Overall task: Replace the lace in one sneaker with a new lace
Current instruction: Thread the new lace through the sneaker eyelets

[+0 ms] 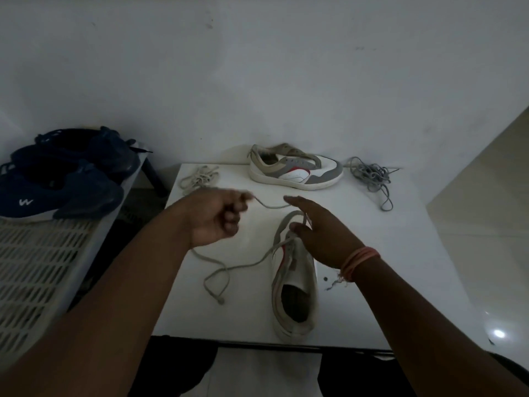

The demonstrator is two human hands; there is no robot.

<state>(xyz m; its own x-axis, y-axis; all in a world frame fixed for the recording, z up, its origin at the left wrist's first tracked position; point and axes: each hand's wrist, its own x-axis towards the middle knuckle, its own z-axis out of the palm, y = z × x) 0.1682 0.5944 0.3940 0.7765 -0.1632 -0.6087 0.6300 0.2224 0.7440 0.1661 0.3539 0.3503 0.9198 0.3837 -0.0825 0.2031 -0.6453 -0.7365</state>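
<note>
A white sneaker (297, 285) with a red stripe lies on the white table (386, 267), heel toward me. A pale lace (229, 269) runs from its eyelets and loops across the table to the left. My left hand (213, 217) pinches one stretch of that lace and holds it above the table. My right hand (317, 236) rests on the front of the sneaker with its fingers straight, touching the lace near the toe.
A second white and grey sneaker (294, 169) stands at the table's far edge. A bundled cream lace (199, 177) lies at the far left, a tangled grey lace (372, 176) at the far right. Two dark blue shoes (63, 181) sit on a slatted rack (37, 267) to the left.
</note>
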